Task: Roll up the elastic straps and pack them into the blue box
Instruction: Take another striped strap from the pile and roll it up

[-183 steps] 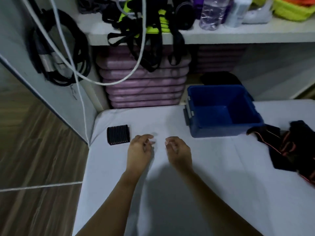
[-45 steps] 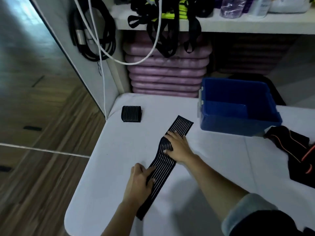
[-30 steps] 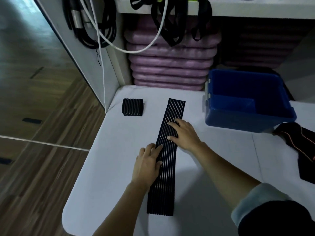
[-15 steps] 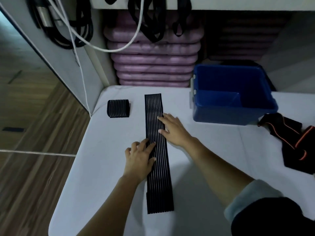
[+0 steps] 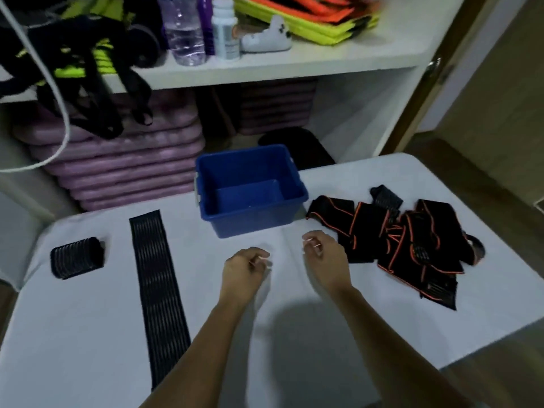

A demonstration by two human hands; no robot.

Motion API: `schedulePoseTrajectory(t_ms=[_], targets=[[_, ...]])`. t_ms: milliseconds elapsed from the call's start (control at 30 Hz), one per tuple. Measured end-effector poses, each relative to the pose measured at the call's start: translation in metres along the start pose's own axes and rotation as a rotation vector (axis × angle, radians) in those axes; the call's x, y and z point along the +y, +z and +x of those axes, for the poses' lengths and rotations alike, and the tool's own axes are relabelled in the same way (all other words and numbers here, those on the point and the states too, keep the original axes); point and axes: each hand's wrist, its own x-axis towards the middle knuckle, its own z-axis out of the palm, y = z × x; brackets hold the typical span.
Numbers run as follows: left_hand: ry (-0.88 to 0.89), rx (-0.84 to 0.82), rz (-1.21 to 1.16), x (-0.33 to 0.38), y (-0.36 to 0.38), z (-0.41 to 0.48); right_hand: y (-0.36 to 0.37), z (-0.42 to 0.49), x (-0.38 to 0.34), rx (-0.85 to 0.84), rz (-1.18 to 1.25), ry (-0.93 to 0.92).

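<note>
A long black striped elastic strap [image 5: 157, 293] lies flat and straight on the white table [image 5: 294, 334], left of my arms. A rolled black strap [image 5: 77, 257] sits at the far left. The blue box [image 5: 250, 189] stands open and looks empty at the table's back. A heap of black straps with orange edging [image 5: 403, 242] lies to the right. My left hand [image 5: 244, 273] and my right hand [image 5: 326, 257] hover over bare table in front of the box, fingers loosely curled, holding nothing. My right hand is just left of the heap.
A shelf [image 5: 265, 69] behind the table carries a water bottle [image 5: 184, 28], a white bottle [image 5: 225, 28], neon vests and black harness straps. Purple mats [image 5: 123, 160] are stacked under it. A white cable [image 5: 59, 113] hangs at the left.
Both hands have lifted off the flat strap and moved right, in front of the box. The view has swung right, so the heap of orange-edged straps shows fully.
</note>
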Motion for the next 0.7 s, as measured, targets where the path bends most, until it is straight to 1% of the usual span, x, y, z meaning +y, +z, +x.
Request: schedulePoseTrajectory(t_ms=[133, 300, 367, 433, 533, 700], targets=[[0.052, -0.081, 0.012, 0.048, 0.058, 0.023, -0.048, 0.021, 0.048, 0.093, 0.010, 0.035], [0.119, -0.125, -0.015, 0.111, 0.131, 0.059, -0.106, 0.065, 0.102, 0.161, 0.029, 0.013], [0.148, -0.146, -0.046, 0.133, 0.158, 0.078, -0.123, 0.092, 0.127, 0.180, -0.002, 0.006], [0.190, -0.173, -0.040, 0.150, 0.182, 0.099, -0.136, 0.121, 0.150, 0.189, -0.059, 0.036], [0.204, -0.221, 0.018, 0.167, 0.212, 0.131, -0.148, 0.162, 0.180, 0.139, -0.146, 0.101], [0.158, -0.304, 0.148, 0.177, 0.251, 0.176, -0.150, 0.212, 0.214, 0.000, -0.244, 0.158]])
